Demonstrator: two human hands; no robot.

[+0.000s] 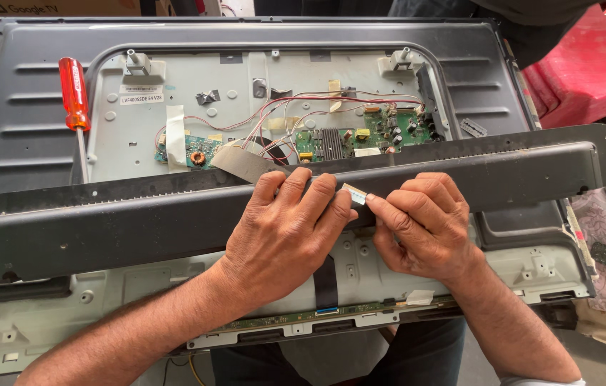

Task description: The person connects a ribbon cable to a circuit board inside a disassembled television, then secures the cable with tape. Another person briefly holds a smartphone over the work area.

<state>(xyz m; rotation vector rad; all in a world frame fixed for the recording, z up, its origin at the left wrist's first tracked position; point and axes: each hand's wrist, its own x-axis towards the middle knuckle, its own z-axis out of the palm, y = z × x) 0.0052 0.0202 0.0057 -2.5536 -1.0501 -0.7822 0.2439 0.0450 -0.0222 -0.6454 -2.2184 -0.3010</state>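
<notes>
An opened flat television [24, 129] lies back-up in front of me, its grey metal chassis [131, 143] and green circuit boards [360, 139] exposed. A long dark plastic cover strip [102, 229] lies across it. My left hand [285, 229] rests flat on the strip, fingers spread over it. My right hand [424, 225] pinches the end of a small pale flat ribbon cable [353, 193] just beside my left fingertips. A wider grey ribbon cable [242, 163] runs up toward the boards.
A red-handled screwdriver [74, 96] lies on the left of the back panel. Red and white wires [281, 107] loop over the chassis. A black flat cable [326, 282] leads to a narrow board at the near edge. A red plastic object [589, 64] sits at right.
</notes>
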